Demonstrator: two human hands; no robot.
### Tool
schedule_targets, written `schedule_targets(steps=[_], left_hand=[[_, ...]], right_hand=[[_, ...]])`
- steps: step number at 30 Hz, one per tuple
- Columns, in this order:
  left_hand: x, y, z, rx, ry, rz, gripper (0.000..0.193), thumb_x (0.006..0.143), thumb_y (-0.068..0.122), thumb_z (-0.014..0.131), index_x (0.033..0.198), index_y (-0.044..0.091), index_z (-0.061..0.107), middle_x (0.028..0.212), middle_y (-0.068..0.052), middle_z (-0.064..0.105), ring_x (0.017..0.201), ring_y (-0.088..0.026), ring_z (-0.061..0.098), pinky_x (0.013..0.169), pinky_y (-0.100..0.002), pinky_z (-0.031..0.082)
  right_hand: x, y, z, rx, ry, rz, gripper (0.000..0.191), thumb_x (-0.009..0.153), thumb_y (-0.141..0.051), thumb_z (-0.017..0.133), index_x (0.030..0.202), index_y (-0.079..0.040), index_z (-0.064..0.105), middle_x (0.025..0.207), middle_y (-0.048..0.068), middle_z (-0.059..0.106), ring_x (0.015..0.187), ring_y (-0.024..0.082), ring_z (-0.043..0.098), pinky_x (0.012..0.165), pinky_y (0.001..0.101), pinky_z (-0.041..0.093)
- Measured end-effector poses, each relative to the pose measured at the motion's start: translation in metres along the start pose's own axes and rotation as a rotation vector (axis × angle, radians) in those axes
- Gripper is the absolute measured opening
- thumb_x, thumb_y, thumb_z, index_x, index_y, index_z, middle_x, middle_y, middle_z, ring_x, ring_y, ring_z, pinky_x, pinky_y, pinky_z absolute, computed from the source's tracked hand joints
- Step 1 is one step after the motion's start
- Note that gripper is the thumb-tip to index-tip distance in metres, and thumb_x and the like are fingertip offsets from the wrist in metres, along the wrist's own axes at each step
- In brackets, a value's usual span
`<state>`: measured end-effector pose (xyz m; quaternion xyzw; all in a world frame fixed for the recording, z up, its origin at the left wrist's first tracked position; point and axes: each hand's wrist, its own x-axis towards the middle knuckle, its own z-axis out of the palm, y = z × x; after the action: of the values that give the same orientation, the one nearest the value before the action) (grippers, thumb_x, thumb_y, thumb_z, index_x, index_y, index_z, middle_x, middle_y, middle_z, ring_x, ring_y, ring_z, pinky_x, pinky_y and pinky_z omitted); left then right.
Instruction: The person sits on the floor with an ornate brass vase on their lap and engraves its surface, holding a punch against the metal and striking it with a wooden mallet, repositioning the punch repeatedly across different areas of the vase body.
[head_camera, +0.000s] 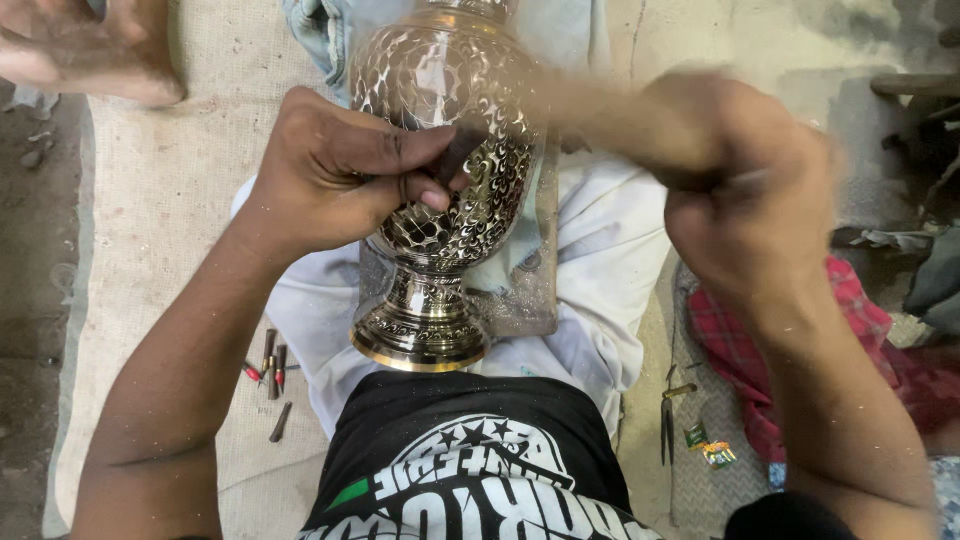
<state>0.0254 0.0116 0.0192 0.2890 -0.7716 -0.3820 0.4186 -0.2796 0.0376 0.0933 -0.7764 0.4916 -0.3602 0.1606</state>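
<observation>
Floor covering: coarse beige mat (170, 200) spread under the seated person, with bare dirt floor at the left edge.
Lap: white cloth (610, 250) over the legs, with a flat board (535, 300) lying on it under the work.
Vase: engraved brass vase (450, 120) lying on the lap, foot toward the body and neck pointing away; the belly is bright and mirror-like, cut with dark crescent and scale marks, and the ringed foot is plain polished metal.
Left hand (340, 180): grip closed narrow on the vase's belly, thumb and fingers pinched at the engraved surface; whether a small tool sits between them I cannot tell.
Right hand (740, 190): blurred in motion beside the vase, fist closed on a thin handle-like thing that I cannot make out.
Step in hand: judging by the pose, surface engraving on the belly.
Next move: calls for a steady brace from the left hand.
Red checked cloth (860, 320): on the floor at right.
Small chisels (270, 365): lying on the mat, left of the foot.
</observation>
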Motion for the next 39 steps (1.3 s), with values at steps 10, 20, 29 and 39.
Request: schedule_targets(steps=[10, 20, 29, 39], left_hand=[[0.001, -0.003, -0.003, -0.016, -0.045, 0.025, 0.032, 0.096, -0.014, 0.072, 0.121, 0.007, 0.074, 0.105, -0.012, 0.079, 0.093, -0.015, 0.080, 0.088, -0.026, 0.068], [-0.002, -0.011, 0.000, -0.063, -0.072, 0.009, 0.046, 0.089, -0.022, 0.060, 0.122, 0.006, 0.073, 0.106, -0.014, 0.078, 0.096, -0.018, 0.080, 0.091, -0.030, 0.068], [-0.002, -0.016, 0.005, -0.128, -0.082, 0.013, 0.041, 0.091, -0.025, 0.064, 0.120, 0.003, 0.073, 0.104, -0.016, 0.077, 0.095, -0.018, 0.079, 0.091, -0.027, 0.068], [-0.003, -0.020, 0.017, -0.096, -0.118, 0.013, 0.045, 0.086, -0.024, 0.068, 0.121, 0.005, 0.074, 0.106, -0.016, 0.077, 0.093, -0.016, 0.079, 0.087, -0.026, 0.067]], right_hand=[[-0.008, 0.011, 0.008, 0.161, 0.007, -0.017, 0.039, 0.092, 0.011, 0.070, 0.125, -0.007, 0.060, 0.120, 0.010, 0.071, 0.101, 0.016, 0.074, 0.086, 0.0293, 0.061], [-0.021, 0.017, 0.013, -0.119, 0.007, -0.064, 0.038, 0.093, 0.014, 0.071, 0.124, -0.006, 0.064, 0.114, 0.012, 0.073, 0.101, 0.020, 0.075, 0.087, 0.0322, 0.061], [-0.027, 0.019, 0.012, 0.432, 0.060, 0.140, 0.035, 0.090, 0.007, 0.069, 0.121, -0.008, 0.061, 0.113, 0.008, 0.071, 0.100, 0.015, 0.072, 0.089, 0.0284, 0.061], [-0.036, 0.020, 0.010, -0.091, 0.061, -0.043, 0.027, 0.093, 0.014, 0.070, 0.115, -0.002, 0.067, 0.109, 0.012, 0.074, 0.098, 0.017, 0.074, 0.083, 0.0278, 0.060]])
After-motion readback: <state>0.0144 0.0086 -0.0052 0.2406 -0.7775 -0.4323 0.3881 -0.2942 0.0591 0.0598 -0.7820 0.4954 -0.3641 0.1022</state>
